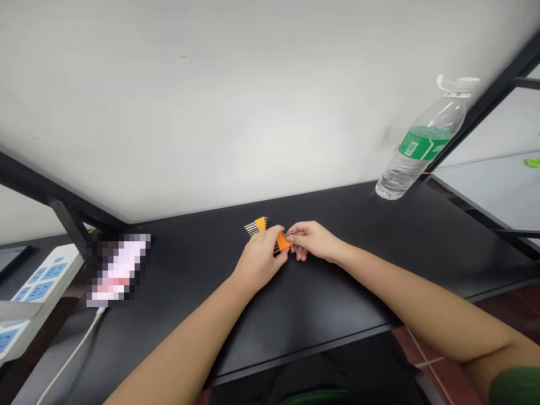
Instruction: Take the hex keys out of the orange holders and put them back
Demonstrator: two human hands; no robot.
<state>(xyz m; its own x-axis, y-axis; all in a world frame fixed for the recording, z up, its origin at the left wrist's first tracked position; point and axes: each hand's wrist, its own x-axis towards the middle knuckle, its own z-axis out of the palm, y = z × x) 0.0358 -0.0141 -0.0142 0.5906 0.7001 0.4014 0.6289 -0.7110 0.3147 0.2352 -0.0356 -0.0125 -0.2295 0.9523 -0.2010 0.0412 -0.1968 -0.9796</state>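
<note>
My left hand [262, 256] is closed on a bundle of thin dark rods with orange bands [282, 242]. One banded end of the bundle [261, 224] sticks out beyond my fingers, up and to the left. Right beside it, my right hand [311, 239] pinches a small metal piece [291, 233] at the bundle's right end. The metal piece is partly hidden by the fingers, and its exact shape is too small to tell. Both hands are just above the black tabletop [337, 304].
A large water bottle with a green label [426, 143] stands at the back right against the wall. At the left lie a pixelated device [120, 270] with a white cable [71, 360] and a white power strip [46, 281]. Black frame bars [63, 197] rise at both sides.
</note>
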